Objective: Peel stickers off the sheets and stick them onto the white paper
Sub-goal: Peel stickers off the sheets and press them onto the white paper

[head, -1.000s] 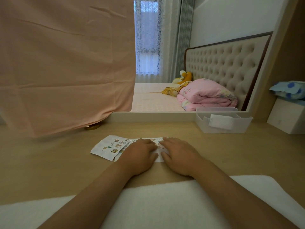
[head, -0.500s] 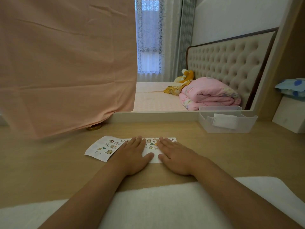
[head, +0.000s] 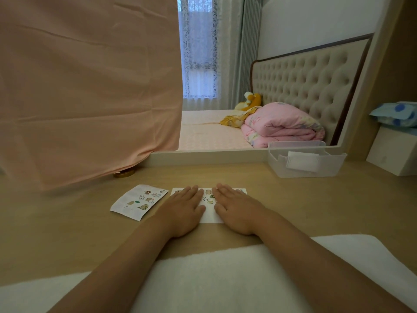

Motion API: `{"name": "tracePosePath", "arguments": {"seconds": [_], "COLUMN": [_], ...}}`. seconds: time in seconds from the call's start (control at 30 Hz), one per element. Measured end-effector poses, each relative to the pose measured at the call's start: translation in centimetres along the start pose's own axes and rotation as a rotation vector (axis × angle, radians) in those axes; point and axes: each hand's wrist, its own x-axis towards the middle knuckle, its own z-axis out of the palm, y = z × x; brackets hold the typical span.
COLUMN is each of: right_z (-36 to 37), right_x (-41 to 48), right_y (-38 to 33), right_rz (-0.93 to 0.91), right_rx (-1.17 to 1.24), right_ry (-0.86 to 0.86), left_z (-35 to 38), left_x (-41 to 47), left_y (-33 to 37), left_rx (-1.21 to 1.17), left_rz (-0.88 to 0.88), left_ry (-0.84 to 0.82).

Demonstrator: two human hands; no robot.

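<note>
A white paper (head: 208,216) with several small cartoon stickers on it lies flat on the wooden desk. My left hand (head: 182,211) rests palm down on its left part, fingers spread and flat. My right hand (head: 237,210) lies palm down on its right part, fingers also flat. Neither hand holds anything. A sticker sheet (head: 140,202) with several animal stickers lies tilted just left of the paper, apart from my left hand. Much of the paper is hidden under my hands.
A peach cloth (head: 85,86) hangs over the desk's back left. A clear plastic bin (head: 306,161) holding white packets stands at the back right, beside a white box (head: 392,152). A white towel (head: 214,279) covers the near desk edge. A mirror frame (head: 207,155) runs along the back.
Both hands went from curled over the paper to flat with fingers stretched forward. The sticker sheet now lies apart from the paper instead of overlapping it.
</note>
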Motion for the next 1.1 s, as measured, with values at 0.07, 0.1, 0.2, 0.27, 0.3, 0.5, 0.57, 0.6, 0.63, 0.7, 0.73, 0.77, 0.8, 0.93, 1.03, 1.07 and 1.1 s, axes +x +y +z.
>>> {"name": "tracePosePath", "arguments": {"seconds": [0.07, 0.1, 0.2, 0.27, 0.3, 0.5, 0.57, 0.6, 0.63, 0.7, 0.73, 0.77, 0.8, 0.93, 1.03, 1.07, 1.1], "right_z": [-0.1, -0.2, -0.3, -0.2, -0.2, -0.3, -0.1, -0.1, -0.1, -0.2, -0.3, -0.3, -0.4, -0.7, -1.2, -1.4, -1.6], "right_x": [-0.1, -0.1, -0.3, -0.3, -0.3, -0.3, -0.2, -0.2, -0.3, -0.5, -0.6, -0.7, -0.7, -0.8, -1.0, -1.1, -1.2], "right_y": [0.7, 1.1, 1.6, 1.6, 1.6, 0.5, 0.5, 0.5, 0.6, 0.8, 0.9, 1.0, 1.0, 0.8, -0.3, -0.7, -1.2], "right_rz": [0.062, 0.096, 0.186, 0.237, 0.258, -0.011, -0.027, -0.012, 0.009, 0.061, 0.086, 0.102, 0.109, 0.111, 0.066, 0.039, 0.009], "right_rx": [-0.004, -0.004, -0.018, -0.043, -0.059, 0.007, 0.015, 0.012, 0.006, 0.001, 0.005, 0.011, 0.015, -0.013, 0.020, 0.037, 0.050], "right_ry": [0.000, -0.003, -0.014, -0.008, 0.001, 0.024, -0.005, -0.006, -0.002, 0.021, 0.038, 0.051, 0.061, 0.086, 0.161, 0.186, 0.204], "left_z": [-0.1, -0.1, -0.2, -0.3, -0.3, -0.2, -0.1, 0.0, 0.0, -0.1, -0.2, -0.3, -0.4, -1.0, -2.2, -2.7, -3.3], "left_x": [0.0, 0.0, 0.0, -0.1, -0.2, -0.4, -0.3, -0.2, -0.2, -0.3, -0.3, -0.4, -0.5, -0.9, -1.3, -1.4, -1.9], "left_y": [0.1, 0.1, 0.2, 0.3, 0.4, 0.1, 0.0, 0.0, 0.1, 0.0, 0.0, -0.1, -0.1, -0.1, -0.2, -0.4, -0.5], "left_rx": [0.001, 0.001, -0.002, 0.005, 0.004, -0.058, -0.033, -0.021, -0.012, -0.012, -0.021, -0.032, -0.041, -0.073, -0.263, -0.308, -0.326], "left_rz": [-0.005, -0.006, -0.014, -0.020, -0.022, -0.071, -0.099, -0.114, -0.129, -0.155, -0.163, -0.169, -0.170, -0.154, -0.137, -0.133, -0.127], "left_ry": [-0.002, -0.003, -0.007, 0.006, 0.024, 0.078, 0.020, 0.004, -0.001, 0.015, 0.031, 0.047, 0.065, 0.202, 0.304, 0.324, 0.325]}}
